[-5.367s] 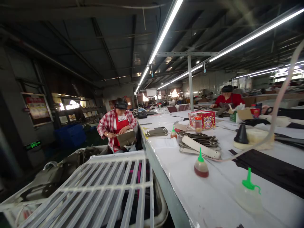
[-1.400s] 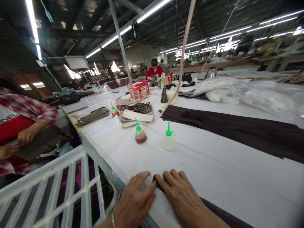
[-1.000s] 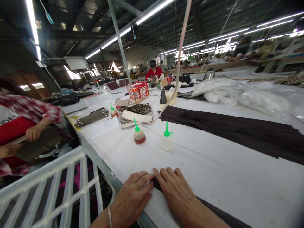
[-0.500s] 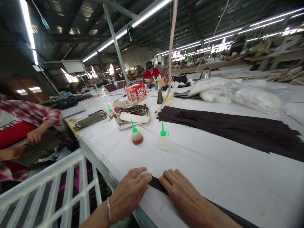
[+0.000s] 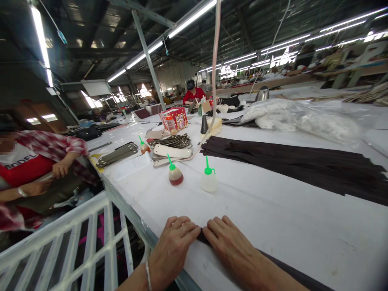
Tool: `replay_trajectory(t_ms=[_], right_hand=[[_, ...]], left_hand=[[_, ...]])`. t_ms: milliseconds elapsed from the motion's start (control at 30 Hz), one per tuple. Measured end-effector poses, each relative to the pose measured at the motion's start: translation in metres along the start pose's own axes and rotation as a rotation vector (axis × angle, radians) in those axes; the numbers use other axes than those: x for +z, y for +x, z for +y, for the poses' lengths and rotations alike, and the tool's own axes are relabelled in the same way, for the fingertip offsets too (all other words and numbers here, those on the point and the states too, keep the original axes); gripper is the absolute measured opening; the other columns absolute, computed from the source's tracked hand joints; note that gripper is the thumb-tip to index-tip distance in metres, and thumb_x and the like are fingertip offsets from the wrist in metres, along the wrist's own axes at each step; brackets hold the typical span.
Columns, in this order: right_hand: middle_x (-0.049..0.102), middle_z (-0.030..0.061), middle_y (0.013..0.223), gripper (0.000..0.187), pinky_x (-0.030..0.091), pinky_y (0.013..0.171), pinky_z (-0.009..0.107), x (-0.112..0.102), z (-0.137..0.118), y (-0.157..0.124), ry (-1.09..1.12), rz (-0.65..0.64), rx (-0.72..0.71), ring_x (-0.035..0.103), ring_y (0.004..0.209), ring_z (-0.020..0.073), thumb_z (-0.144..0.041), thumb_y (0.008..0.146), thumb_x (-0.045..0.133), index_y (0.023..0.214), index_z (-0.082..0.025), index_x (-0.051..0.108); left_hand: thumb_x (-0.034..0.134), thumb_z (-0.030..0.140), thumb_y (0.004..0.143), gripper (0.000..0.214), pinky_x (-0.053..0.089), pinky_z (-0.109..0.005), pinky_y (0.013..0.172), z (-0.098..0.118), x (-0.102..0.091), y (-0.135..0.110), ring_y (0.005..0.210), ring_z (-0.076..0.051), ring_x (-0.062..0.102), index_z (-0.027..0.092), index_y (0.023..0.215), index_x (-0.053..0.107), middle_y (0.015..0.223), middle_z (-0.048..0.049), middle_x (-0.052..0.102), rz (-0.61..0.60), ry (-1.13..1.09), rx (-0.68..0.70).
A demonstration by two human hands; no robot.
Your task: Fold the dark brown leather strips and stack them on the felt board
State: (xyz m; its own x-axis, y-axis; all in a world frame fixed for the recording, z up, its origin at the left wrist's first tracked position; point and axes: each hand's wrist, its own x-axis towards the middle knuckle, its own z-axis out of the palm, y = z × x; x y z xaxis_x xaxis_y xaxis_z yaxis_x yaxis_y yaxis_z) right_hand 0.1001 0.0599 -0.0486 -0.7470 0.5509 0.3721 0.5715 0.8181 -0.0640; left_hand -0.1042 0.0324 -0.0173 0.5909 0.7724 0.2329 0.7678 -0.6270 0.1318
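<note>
- The single head view looks from above the near edge of the long white table (image 5: 273, 210), facing forward and only slightly down.
- The left hand (image 5: 174, 250) and right hand (image 5: 230, 250) lie flat on a dark strip (image 5: 203, 239), very near the lens at the bottom edge.
- The view runs along the table to a far person in red (image 5: 192, 92); the ceiling lights (image 5: 194, 16) fill the upper part.
- A white rack (image 5: 91, 242) and a seated co-worker (image 5: 36, 169) fill the near left.
- Dark fabric (image 5: 303, 161) stretches away to the right.
</note>
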Motion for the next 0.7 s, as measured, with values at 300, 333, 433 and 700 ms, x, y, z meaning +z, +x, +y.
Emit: replay_trajectory(t_ms=[300, 333, 433, 700], right_hand=[[0.052, 0.0015, 0.089, 0.015, 0.031, 0.073, 0.035, -0.004, 0.005, -0.008, -0.015, -0.044, -0.030, 0.046, 0.078, 0.0198, -0.005, 0.086, 0.057, 0.092, -0.017, 0.051], [0.052, 0.0015, 0.089, 0.015, 0.031, 0.074, 0.035, -0.004, 0.007, -0.010, -0.015, -0.054, -0.032, 0.046, 0.078, 0.0198, -0.005, 0.086, 0.057, 0.092, -0.017, 0.051], [0.051, 0.0017, 0.089, 0.015, 0.032, 0.074, 0.035, -0.006, 0.010, -0.017, -0.022, -0.079, -0.047, 0.046, 0.078, 0.0197, -0.006, 0.087, 0.056, 0.094, -0.017, 0.051], [0.052, 0.0018, 0.086, 0.015, 0.033, 0.069, 0.033, -0.027, 0.015, -0.032, -0.022, -0.113, -0.073, 0.045, 0.071, 0.0180, -0.004, 0.085, 0.056, 0.093, -0.016, 0.052]], left_hand=[[0.045, 0.001, 0.085, 0.054, 0.028, -0.041, 0.092, 0.000, 0.005, -0.002, 0.107, -0.021, 0.052, 0.027, 0.133, 0.047, 0.110, -0.0007, 0.065, -0.039, 0.010, -0.040], [0.044, 0.001, 0.086, 0.053, 0.027, -0.041, 0.092, 0.000, 0.005, -0.002, 0.107, -0.021, 0.052, 0.027, 0.132, 0.047, 0.109, -0.0007, 0.065, -0.039, 0.015, -0.036], [0.044, 0.002, 0.087, 0.052, 0.027, -0.040, 0.092, 0.002, 0.004, -0.001, 0.104, -0.021, 0.052, 0.028, 0.132, 0.048, 0.108, -0.0012, 0.065, -0.045, 0.037, -0.023], [0.046, -0.001, 0.082, 0.057, 0.024, -0.040, 0.092, 0.007, 0.009, 0.000, 0.101, -0.020, 0.051, 0.035, 0.125, 0.055, 0.106, -0.0013, 0.060, -0.022, 0.132, -0.025]])
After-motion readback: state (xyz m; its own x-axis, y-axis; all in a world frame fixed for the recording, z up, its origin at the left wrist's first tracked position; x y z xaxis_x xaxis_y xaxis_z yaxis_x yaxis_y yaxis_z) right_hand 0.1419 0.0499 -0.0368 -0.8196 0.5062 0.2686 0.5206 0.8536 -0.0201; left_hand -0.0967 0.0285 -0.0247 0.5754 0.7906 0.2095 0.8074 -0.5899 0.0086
